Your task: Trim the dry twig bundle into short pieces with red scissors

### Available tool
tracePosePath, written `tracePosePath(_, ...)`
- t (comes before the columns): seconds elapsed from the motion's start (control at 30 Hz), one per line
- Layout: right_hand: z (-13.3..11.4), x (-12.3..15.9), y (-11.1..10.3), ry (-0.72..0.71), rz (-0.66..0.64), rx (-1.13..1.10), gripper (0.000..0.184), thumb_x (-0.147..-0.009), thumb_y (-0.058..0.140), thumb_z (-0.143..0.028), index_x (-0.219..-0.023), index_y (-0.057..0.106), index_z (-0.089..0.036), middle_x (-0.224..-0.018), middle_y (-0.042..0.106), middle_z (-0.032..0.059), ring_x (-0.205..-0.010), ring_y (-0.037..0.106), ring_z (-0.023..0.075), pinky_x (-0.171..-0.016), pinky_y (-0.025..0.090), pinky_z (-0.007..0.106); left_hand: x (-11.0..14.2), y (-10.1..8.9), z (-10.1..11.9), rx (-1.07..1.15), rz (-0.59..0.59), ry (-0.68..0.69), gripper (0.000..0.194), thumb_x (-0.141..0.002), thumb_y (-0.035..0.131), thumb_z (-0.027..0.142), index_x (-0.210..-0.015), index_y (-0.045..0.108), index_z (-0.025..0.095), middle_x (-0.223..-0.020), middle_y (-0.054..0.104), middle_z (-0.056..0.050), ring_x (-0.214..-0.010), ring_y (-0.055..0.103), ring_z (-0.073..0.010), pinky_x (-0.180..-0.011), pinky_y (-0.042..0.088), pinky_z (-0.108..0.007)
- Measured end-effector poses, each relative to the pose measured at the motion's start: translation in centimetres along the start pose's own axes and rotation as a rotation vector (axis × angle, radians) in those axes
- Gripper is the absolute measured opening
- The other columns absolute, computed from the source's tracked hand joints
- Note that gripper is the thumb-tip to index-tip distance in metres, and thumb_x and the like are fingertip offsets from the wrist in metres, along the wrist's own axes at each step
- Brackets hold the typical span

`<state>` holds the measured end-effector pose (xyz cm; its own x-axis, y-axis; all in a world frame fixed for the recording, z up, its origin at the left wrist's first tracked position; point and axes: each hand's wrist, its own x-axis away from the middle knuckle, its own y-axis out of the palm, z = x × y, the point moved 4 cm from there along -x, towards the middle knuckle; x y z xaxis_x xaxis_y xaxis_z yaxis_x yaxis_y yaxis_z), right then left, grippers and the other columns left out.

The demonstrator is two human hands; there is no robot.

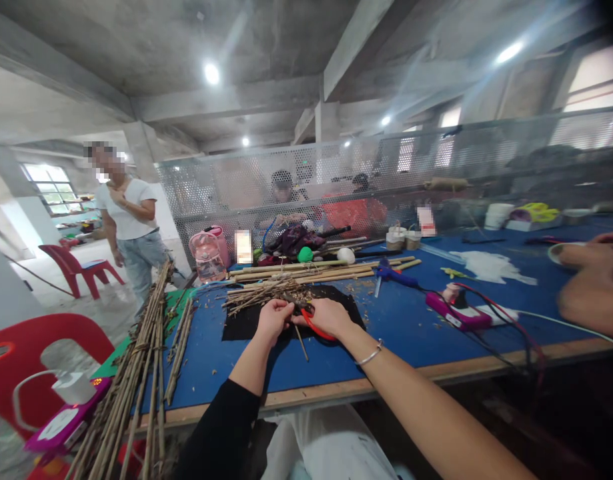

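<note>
From the head view, I'm watching trouble brew at six o'clock of centre: the right hand [329, 317] has its grip wrapped around red-handled cutters [320, 329], dark end close to the left hand's [273, 320] fingertips. A slip there could nick a finger! Whether the left grip is closed on the twig [301, 345], I can't tell. Loose bits at ten o'clock, on the black cloth [239, 328], could snag too. The twig looks thin, brown and straight, slanting toward half past five over the blue tabletop [221, 373].
</note>
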<state>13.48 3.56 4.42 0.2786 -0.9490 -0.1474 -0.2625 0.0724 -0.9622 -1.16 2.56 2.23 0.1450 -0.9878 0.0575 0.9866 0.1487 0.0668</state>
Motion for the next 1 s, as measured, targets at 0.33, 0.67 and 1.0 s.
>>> tracePosePath(0.33,0.05,-0.15,0.15,0.019,-0.034,0.024,0.07,-0.065,0.031,-0.079,-0.083,0.065,-0.02,-0.087,0.066,0.0118,-0.083,0.062,0.0254,-0.068,0.044,0.03,-0.1,-0.03,-0.2,-0.009,0.019,-0.004,0.033,-0.057,0.072,0.034,-0.071,0.05,0.014,-0.05,0.051,0.004,-0.04,0.046,-0.0051,-0.037,0.034,-0.016)
tracePosePath(0.67,-0.16,-0.01,0.14,-0.01,0.041,0.013,0.064,-0.065,0.04,-0.074,-0.097,0.057,-0.022,-0.094,0.064,0.0091,-0.089,0.059,0.0249,-0.072,0.041,0.031,-0.33,0.05,-0.06,0.079,-0.02,0.009,0.03,-0.06,0.07,0.035,-0.072,0.053,0.013,-0.061,0.06,-0.002,-0.051,0.056,-0.0088,-0.041,0.037,-0.015)
tracePosePath(1.0,-0.19,0.0,0.03,-0.031,0.07,-0.009,0.062,-0.065,0.044,-0.071,-0.095,0.054,-0.017,-0.099,0.06,0.0107,-0.094,0.056,0.0256,-0.074,0.038,0.032,-0.48,0.32,-0.3,0.11,-0.102,0.014,0.029,-0.059,0.069,0.037,-0.069,0.061,0.011,-0.068,0.063,-0.005,-0.056,0.057,-0.009,-0.043,0.038,-0.015)
